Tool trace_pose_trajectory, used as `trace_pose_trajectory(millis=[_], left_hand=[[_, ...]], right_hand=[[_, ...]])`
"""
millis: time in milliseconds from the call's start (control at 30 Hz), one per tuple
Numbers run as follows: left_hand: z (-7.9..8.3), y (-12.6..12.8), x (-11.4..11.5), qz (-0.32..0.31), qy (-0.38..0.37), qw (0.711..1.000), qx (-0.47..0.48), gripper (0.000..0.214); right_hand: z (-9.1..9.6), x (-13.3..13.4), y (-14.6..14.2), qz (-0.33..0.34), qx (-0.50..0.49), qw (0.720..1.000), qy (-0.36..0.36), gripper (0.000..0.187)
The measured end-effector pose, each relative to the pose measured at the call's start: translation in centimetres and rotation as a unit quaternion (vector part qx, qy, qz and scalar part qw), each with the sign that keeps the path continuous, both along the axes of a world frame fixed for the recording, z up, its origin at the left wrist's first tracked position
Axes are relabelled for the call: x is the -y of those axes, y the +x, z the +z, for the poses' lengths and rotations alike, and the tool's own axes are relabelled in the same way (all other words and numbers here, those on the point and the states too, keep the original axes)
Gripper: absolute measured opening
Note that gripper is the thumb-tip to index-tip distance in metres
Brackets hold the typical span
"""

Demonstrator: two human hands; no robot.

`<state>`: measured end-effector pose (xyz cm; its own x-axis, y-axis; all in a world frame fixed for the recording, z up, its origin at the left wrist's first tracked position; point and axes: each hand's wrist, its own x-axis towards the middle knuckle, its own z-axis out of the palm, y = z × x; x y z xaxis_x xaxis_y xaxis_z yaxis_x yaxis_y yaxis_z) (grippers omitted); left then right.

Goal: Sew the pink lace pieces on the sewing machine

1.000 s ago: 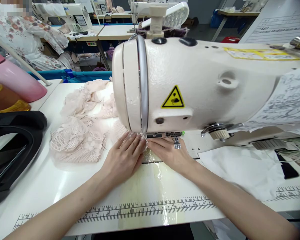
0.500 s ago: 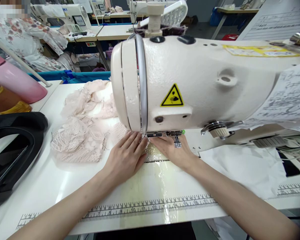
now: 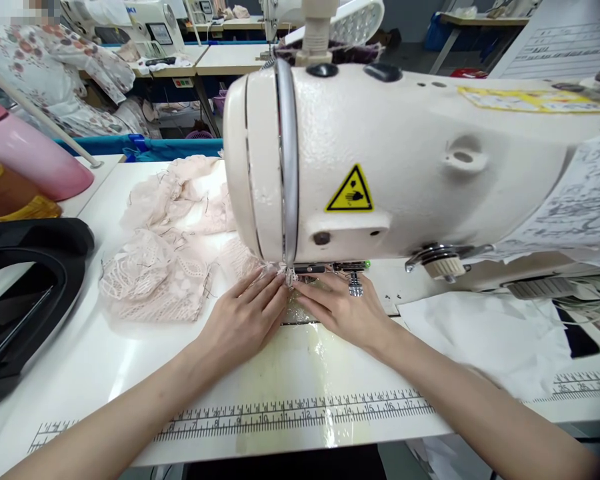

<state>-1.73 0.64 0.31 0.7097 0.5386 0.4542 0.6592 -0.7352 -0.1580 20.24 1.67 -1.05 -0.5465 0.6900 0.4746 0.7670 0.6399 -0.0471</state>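
Under the head of the cream sewing machine [image 3: 405, 153], a strip of pale pink lace [image 3: 286, 272] lies at the presser foot. My left hand [image 3: 245, 313] rests flat on its left side, fingers stretched toward the needle area and thumb tucked out of sight. My right hand [image 3: 347, 310] lies on the other side, its fingers reaching left to the lace edge. Part of that hand is hidden by the machine head and a small metal attachment [image 3: 355, 283]. A heap of pale pink lace pieces [image 3: 155, 273] with loose threads lies left of my hands.
A black curved frame [image 3: 35, 233], a pink bottle [image 3: 35, 157] and a brown thread cone [image 3: 10, 190] stand at the left. White cloth [image 3: 485, 333] covers a dark flat object [image 3: 577, 333] at the right. A printed ruler [image 3: 280, 417] runs along the front edge. A person in floral clothing [image 3: 80, 73] sits beyond.
My right fingers have come out from under the machine head toward me, beside the needle. My left thumb has drawn in under the hand. More lace shows between my hands; the view has shifted slightly.
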Motion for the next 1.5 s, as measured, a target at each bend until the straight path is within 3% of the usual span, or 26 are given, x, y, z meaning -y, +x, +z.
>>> trace_pose_trajectory(millis=[533, 1200, 1500], left_hand=[[-0.4, 0.0, -0.4, 0.023, -0.007, 1.0, -0.007, 0.027], [-0.7, 0.3, -0.3, 0.051, -0.035, 0.998, 0.005, 0.035], [-1.1, 0.2, -0.3, 0.067, -0.061, 0.996, 0.022, 0.041]], right_hand=[[0.6, 0.2, -1.2, -0.039, 0.078, 0.996, 0.024, 0.031], [0.9, 0.2, -1.6, -0.038, 0.086, 0.994, 0.049, 0.031], [0.5, 0.3, -1.7, -0.057, 0.087, 0.994, 0.02, 0.034]])
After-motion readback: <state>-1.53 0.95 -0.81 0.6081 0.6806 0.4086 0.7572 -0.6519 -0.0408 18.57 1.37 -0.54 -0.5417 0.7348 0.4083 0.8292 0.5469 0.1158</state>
